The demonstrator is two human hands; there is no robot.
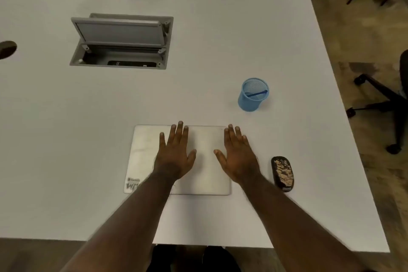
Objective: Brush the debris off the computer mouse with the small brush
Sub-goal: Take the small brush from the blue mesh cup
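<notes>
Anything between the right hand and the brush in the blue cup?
Nothing visible. The right hand lies flat on the mouse pad; bare table separates it from the blue mesh cup, where the brush leans inside. The mouse sits off to the right, clear of that path.

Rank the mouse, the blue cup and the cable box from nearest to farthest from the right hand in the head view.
From the right hand:
1. Mouse, just to its right on the table.
2. Blue cup, beyond the fingertips and slightly right, with the brush inside.
3. Cable box, far off to the left, its lid propped open.
</notes>
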